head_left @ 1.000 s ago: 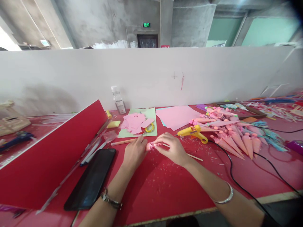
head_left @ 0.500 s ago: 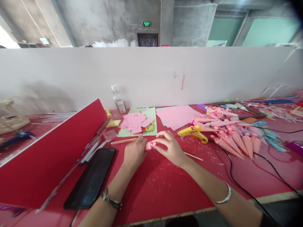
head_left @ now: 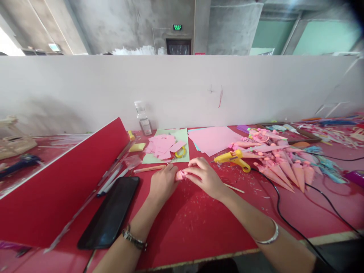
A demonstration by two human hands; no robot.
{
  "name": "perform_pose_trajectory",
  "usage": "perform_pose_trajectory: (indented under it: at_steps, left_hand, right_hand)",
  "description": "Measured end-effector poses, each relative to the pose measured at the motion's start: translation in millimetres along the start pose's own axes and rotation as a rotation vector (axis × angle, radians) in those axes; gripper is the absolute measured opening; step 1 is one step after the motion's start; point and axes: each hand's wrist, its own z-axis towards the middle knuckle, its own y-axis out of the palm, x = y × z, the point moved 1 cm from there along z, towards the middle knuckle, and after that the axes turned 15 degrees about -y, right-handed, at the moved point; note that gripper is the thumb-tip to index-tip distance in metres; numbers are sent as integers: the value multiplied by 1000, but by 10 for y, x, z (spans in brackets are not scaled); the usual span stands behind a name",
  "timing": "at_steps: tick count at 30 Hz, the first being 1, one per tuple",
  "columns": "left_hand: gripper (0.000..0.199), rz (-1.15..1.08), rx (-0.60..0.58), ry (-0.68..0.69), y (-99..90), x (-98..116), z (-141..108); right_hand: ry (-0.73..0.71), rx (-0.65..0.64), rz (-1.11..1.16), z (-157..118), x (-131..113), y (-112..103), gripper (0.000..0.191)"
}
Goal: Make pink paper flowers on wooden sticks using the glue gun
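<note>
A small rolled piece of pink paper [head_left: 179,175] is held between my two hands, low over the red tabletop. My left hand [head_left: 163,182] grips its left side, with the fingers closed and partly hidden. From the right, my right hand [head_left: 205,176] pinches the other end between thumb and fingers. Beyond my left hand lies a heap of cut pink paper pieces [head_left: 162,146] on a pale green sheet [head_left: 150,158]. A yellow hot glue gun [head_left: 233,158] rests to the right of my right hand.
A black phone [head_left: 110,212] lies left of my forearms, beside pens and a standing red board [head_left: 71,182]. Pink paper cones [head_left: 284,170] are piled at the right. Black cords [head_left: 277,201] cross the right side. A white partition [head_left: 176,91] stands behind.
Both hands keep hold of the rolled pink paper in nearly the same place. The whole view has shifted very slightly; nothing else has visibly moved.
</note>
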Motion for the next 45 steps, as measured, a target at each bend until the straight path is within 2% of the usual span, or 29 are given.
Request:
perform_pose_trajectory:
  at_steps: [5,17,27,31,34,38,40,42,43,45]
  left_hand:
    - [16,-4,-17,-14,-13,14,-4]
    - [14,-17,-42,-16,-59,30,-13]
    - [24,-109,-94,4,-22,22,-9]
    - [31,-144,-89,10,-17,22,-8]
    - [27,-186,-112,13,-4,31,-13]
    - [18,-366,-149,14,35,48,-13]
    - [19,-535,-150,10,60,56,-6]
    - [20,-724,-143,3,88,63,1]
    - [21,-808,-146,-9,104,67,4]
    - [24,-935,-183,-52,142,78,7]
  right_hand:
    - [-28,-19,-21,-1,-6,-7,20]
    - [15,41,59,-8,6,10,16]
    - [33,90,127,3,15,-3,18]
    - [53,105,162,2,21,-2,13]
    - [71,116,171,1,16,-8,13]
    - [96,192,235,8,17,-30,18]
    - [160,284,283,5,40,-30,25]
    - [245,369,332,-6,75,-8,24]
    - [280,389,354,-13,91,12,21]
    - [306,353,388,-26,110,66,19]
